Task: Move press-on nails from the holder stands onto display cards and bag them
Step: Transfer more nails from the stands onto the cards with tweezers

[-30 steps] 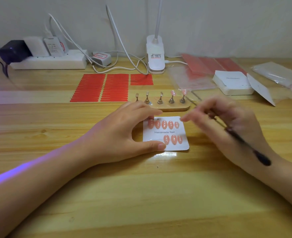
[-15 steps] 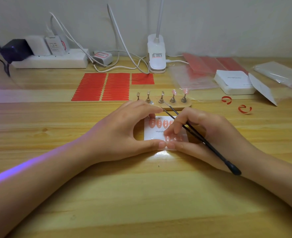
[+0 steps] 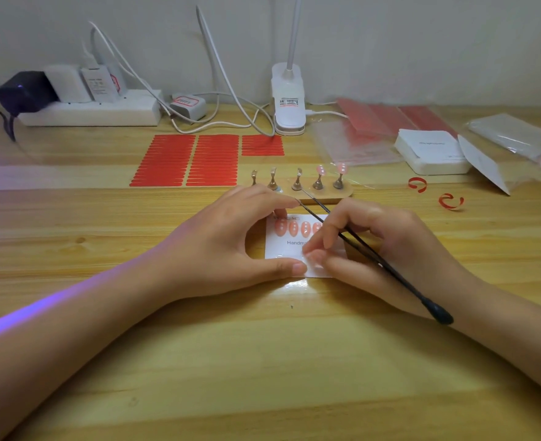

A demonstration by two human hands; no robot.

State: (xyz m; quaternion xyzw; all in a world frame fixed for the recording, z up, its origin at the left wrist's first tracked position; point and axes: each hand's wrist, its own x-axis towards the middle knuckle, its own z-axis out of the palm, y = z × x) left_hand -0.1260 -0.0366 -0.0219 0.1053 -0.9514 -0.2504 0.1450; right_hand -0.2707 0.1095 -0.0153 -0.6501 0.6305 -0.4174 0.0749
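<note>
Card [image 3: 280, 249] of white matte stock lies flat on the pale, grainy wooden table [image 3: 262, 361] between the two hands, printed with dark lettering that the right fingers partly cover. Glossy pink oval nails [image 3: 294, 229] sit in a row along its far edge; a lower row is mostly hidden under fingertips. The left hand [image 3: 227, 246] brackets the card's left side, thumb pressed flat on the near corner and forefinger curved over the far edge. The right hand [image 3: 387, 253] holds slim black tweezers [image 3: 367, 253] tucked along its palm, their fine tips pointing away past the left forefinger and the rounded handle end lying over the wrist, while its thumb and forefinger press down on the card's lower row.

Just beyond the fingers stands the oblong wooden holder [image 3: 323, 194] with five small metal stands; the two on the right carry pink nails, the other three look bare. Left of it, beyond the left hand, lie sheets of red adhesive strips [image 3: 189, 160]. Two curled red peelings [image 3: 434, 192] rest well right of the right hand.

Compared with a second ago, the right hand has dropped from a blurred hover onto the card, and the tweezers now lie lower across it. The left hand keeps the same hold.
</note>
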